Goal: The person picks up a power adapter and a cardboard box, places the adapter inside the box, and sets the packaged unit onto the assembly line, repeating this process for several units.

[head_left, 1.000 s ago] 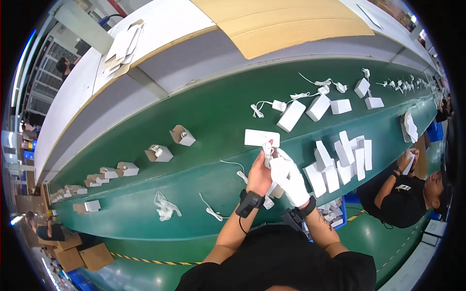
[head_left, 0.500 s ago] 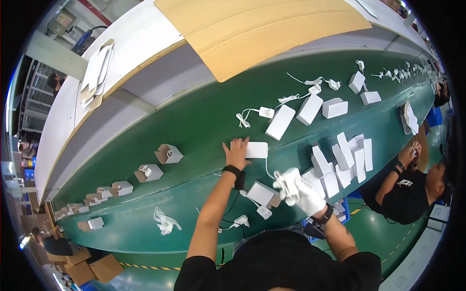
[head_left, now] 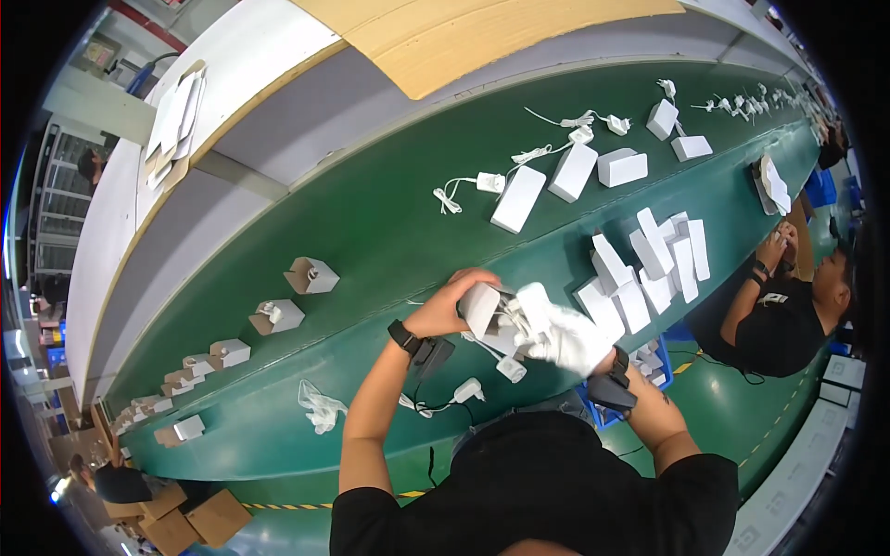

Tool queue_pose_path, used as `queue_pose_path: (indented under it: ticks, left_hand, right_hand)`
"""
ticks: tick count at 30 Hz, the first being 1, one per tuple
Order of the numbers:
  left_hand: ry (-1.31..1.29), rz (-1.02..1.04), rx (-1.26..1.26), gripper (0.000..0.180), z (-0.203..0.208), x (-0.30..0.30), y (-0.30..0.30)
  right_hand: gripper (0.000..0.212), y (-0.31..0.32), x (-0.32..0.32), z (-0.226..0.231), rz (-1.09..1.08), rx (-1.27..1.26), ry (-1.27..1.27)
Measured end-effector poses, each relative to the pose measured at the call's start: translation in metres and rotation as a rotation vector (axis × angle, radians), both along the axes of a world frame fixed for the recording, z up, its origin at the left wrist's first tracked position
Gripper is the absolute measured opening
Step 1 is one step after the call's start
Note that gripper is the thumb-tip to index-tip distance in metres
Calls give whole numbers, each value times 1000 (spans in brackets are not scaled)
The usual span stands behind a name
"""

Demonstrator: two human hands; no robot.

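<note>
My bare left hand [head_left: 448, 310] is closed around a small white box [head_left: 477, 309], holding it tilted above the near green belt. Close beside it, my white-gloved right hand [head_left: 579, 343] grips a white plug-in charger [head_left: 532, 309] with its cable bunched under the fingers. The two hands nearly meet, so the far side of the box and part of the cable are hidden. Below them on the belt lies another white box, mostly covered, with a white plug [head_left: 510, 370] by it. A further white charger [head_left: 468, 390] rests nearer to me, left of that plug.
Several white cartons [head_left: 649, 278] stand clustered at the right. Across the far belt lie boxes [head_left: 517, 199] and corded chargers [head_left: 489, 183]. Open boxes [head_left: 311, 275] line the left, near a clear plastic bag [head_left: 321, 406]. A co-worker [head_left: 779, 315] sits at the right.
My left hand has gone from lying on the flat white box to gripping it tilted, nearer to me. My right hand has moved slightly left, bringing the charger beside the box.
</note>
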State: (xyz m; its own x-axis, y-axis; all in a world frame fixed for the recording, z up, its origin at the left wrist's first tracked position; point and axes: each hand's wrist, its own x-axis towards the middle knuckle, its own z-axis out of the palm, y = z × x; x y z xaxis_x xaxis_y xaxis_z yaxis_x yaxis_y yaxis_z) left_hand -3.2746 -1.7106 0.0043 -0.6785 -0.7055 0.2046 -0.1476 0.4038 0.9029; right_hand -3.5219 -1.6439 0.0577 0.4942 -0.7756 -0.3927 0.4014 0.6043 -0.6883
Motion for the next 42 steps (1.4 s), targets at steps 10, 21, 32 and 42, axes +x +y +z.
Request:
queue_pose_path:
  ticks: [10, 21, 32, 42]
  left_hand:
    - [-15, 279, 157, 76, -32, -6, 36]
    - [308, 1001, -53, 83, -101, 90, -17]
    - [-408, 1504, -458, 80, -38, 60, 20]
    - [1394, 169, 1332, 63, -48, -93, 26]
  right_hand:
    - [19, -31, 36, 28, 354, -1496, 1261]
    - [28, -188, 88, -35, -81, -1504, 1615]
    - [42, -227, 81, -52, -36, -1200, 1337]
    - [37, -72, 32, -19, -258, -1442, 706]
